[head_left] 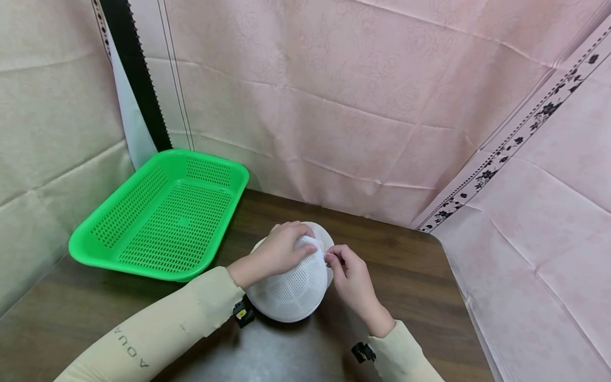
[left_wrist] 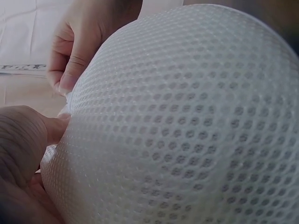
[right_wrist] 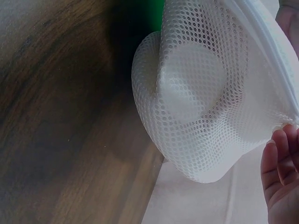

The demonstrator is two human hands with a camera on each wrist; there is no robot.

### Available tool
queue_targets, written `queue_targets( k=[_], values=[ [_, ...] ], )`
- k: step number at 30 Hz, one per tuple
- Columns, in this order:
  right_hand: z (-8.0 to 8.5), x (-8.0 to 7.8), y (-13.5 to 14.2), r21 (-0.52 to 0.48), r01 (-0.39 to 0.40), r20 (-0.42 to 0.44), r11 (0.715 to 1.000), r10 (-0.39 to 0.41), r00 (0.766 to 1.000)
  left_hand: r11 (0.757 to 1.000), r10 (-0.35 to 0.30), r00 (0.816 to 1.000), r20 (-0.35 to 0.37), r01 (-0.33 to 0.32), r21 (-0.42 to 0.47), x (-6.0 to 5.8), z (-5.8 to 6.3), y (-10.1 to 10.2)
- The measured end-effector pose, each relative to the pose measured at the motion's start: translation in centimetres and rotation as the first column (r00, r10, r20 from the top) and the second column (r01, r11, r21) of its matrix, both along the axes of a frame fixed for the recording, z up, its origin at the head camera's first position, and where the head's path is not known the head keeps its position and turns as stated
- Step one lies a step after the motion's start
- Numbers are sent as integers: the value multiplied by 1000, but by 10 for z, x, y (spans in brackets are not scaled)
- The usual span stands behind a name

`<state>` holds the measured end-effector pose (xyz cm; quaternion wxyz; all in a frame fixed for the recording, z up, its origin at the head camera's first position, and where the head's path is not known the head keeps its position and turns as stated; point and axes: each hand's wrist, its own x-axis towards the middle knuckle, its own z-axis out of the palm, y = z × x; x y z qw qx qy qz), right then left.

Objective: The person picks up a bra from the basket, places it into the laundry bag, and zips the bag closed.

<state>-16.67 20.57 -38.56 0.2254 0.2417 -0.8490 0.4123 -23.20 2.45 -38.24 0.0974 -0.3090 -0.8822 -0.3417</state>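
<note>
The white mesh bag (head_left: 291, 294), rounded in form, is located between the green basket (head_left: 133, 269) and the right edge of the table (head_left: 406, 286); whether its underside touches the surface cannot be determined. The left hand (head_left: 282, 249) has its grip grasping the bag, thumb laid against the mesh. The right hand (head_left: 353, 278) has its grip pinching the bag's edge. The basket occupies the table's far left corner. Pink cloth (head_left: 305, 116) hangs along the far edge.
</note>
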Motion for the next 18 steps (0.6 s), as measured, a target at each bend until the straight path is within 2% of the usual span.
queue_targets(
  k=[13, 18],
  values=[
    [-2, 0, 1, 29, 9, 2, 1000, -9, 1000, 999, -17, 1000, 2, 17, 27, -3, -4, -3],
    [-18, -10, 8, 31, 6, -9, 1000, -6, 1000, 999, -17, 1000, 7, 17, 33, -2, -3, -4]
  ],
)
